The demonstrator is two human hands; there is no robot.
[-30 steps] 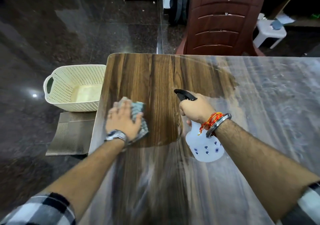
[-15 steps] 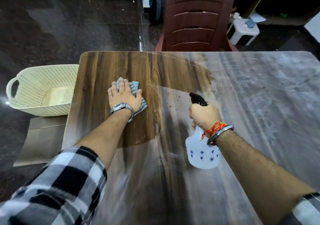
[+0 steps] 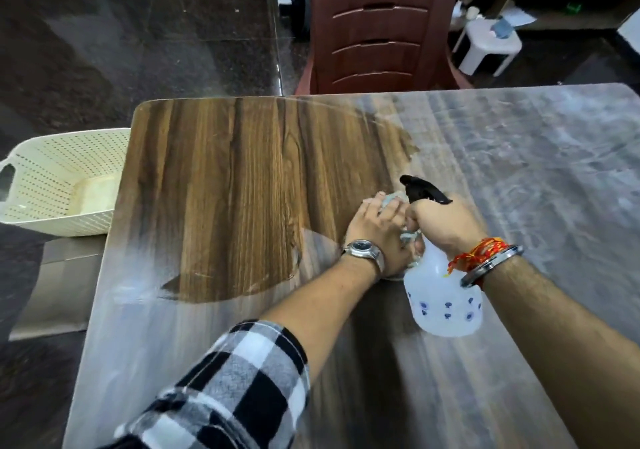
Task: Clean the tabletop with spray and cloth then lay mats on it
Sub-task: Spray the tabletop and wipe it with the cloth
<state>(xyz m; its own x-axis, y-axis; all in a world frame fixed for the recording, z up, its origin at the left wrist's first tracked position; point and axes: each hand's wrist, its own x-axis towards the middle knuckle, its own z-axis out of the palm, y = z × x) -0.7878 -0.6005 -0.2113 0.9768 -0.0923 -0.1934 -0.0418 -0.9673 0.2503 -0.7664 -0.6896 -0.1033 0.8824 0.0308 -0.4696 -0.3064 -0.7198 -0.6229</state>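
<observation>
The wooden tabletop [image 3: 242, 185] shows a clean dark-brown patch at its far left; the rest is dusty grey. My left hand [image 3: 377, 230] presses flat on a blue-grey cloth [image 3: 391, 201] near the table's middle, at the edge of the clean patch; most of the cloth is hidden under the hand. Just right of it, my right hand [image 3: 446, 227] grips the neck of a white spray bottle [image 3: 446, 303] with a black trigger head, held above the table. The two hands nearly touch.
A cream perforated basket [image 3: 59, 178] sits on the floor left of the table, with brown mats [image 3: 59, 296] lying flat beside it. A brown plastic chair [image 3: 377, 29] stands at the far edge. A white stool [image 3: 488, 46] is behind on the right.
My left hand has slid the cloth rightward across the table, from the left part to beside the bottle. The right hand with the bottle has barely moved.
</observation>
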